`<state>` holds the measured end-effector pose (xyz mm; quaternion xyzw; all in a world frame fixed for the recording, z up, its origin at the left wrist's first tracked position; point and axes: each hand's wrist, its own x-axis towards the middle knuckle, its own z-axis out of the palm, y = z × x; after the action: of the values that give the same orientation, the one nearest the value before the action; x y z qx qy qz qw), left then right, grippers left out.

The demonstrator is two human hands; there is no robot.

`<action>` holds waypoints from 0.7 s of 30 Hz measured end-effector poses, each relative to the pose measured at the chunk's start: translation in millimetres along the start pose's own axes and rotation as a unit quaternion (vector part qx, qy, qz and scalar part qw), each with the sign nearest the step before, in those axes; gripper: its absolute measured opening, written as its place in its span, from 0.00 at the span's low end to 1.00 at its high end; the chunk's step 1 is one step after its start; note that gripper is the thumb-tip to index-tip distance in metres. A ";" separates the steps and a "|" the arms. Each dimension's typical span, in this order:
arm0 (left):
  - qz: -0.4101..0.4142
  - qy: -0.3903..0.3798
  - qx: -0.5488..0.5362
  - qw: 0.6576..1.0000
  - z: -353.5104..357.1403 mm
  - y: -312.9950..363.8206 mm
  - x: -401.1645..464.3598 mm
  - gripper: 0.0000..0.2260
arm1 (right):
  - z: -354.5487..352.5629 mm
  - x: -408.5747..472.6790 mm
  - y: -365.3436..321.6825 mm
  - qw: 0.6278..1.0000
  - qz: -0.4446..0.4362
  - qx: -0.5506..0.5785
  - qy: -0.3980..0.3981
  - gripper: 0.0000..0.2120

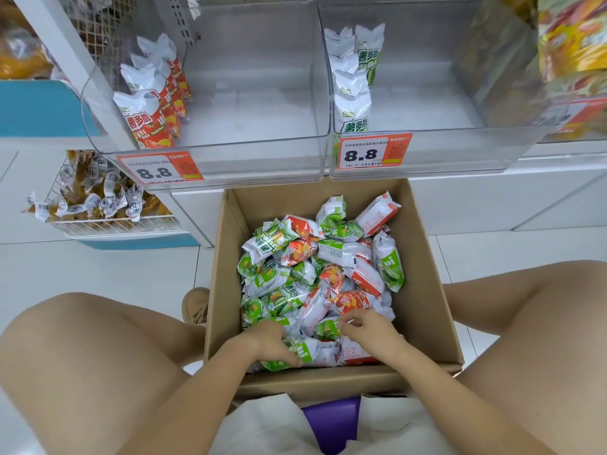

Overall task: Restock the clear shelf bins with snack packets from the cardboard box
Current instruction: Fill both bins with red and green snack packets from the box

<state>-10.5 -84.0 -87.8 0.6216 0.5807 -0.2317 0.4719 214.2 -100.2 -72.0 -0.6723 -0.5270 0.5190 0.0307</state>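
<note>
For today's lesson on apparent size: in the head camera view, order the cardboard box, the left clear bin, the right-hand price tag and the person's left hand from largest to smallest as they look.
1. Cardboard box and left clear bin: alike in apparent size, unranked.
2. Left hand and right-hand price tag: too close to rank; the hand is nearer the camera.

Head-worn wide-angle view, looking steeply down, close over cardboard box (423, 257), facing shelf bins (262, 159)

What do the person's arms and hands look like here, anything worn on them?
Both forearms are bare, with no sleeves reaching into view. The left hand and the right hand show no gloves, and no rings, watch or bracelets are visible from this angle. Fingernails look short and unpainted, though the frame is too soft to be sure.
</note>
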 end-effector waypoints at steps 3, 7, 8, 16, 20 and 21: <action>0.058 0.152 -0.157 0.974 -0.6 28.5 -9.8 0.23 | 7.0 1.5 -10.9 0.996 -0.001 0.086 -0.007 0.23; 0.113 0.160 -0.285 0.938 2.7 61.8 -20.8 0.33 | 21.3 5.0 -26.3 0.945 0.029 0.325 -0.003 0.25; 0.126 0.085 -0.353 0.923 -1.7 62.3 -23.9 0.32 | 22.2 8.2 -24.8 0.926 0.050 0.375 0.008 0.30; -0.003 0.139 -0.009 0.990 0.4 1.7 17.5 0.27 | 0.7 12.3 -4.4 0.905 0.044 0.422 0.044 0.30; -0.026 0.097 0.170 0.980 19.6 -10.7 31.6 0.35 | 6.5 10.6 3.4 0.925 0.039 0.376 0.046 0.38; -0.022 0.115 0.200 0.973 19.9 -10.9 33.6 0.34 | 7.7 9.8 3.6 0.930 0.032 0.365 0.045 0.40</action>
<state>-8.3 -85.4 -128.3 0.7129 0.5865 -0.2805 0.2627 210.1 -98.4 -84.1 -0.6541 -0.2776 0.6452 0.2809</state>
